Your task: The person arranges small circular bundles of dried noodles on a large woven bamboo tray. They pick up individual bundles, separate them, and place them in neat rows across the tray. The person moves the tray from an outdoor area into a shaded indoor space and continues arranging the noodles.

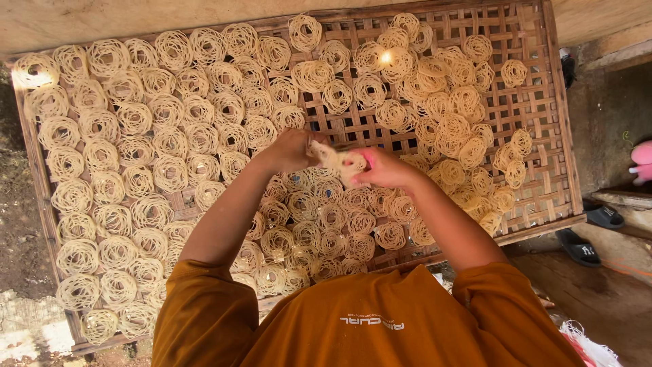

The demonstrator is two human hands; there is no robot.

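A: What did the hands hold?

B: Both hands met over the middle of the tray [536, 102]. The left hand [291, 149] was curled shut, and its fingers pinched one end of a pale noodle coil [337, 162]. The right hand [386, 168] was curled shut too and gripped the other end of the same coil.

A: Where was the coil?

B: It was up between the two hands, above the tray, not lying down with the others.

A: What lay on the tray?

B: Lots of round noodle nests [136, 153]. On the left they sat in neat rows, side by side. On the far right they were heaped up and lay on each other. Part of the right side showed bare woven strips.

A: Anything else?

B: Two dark sandals [589, 234] lay on the ground at the right, near the tray's corner.
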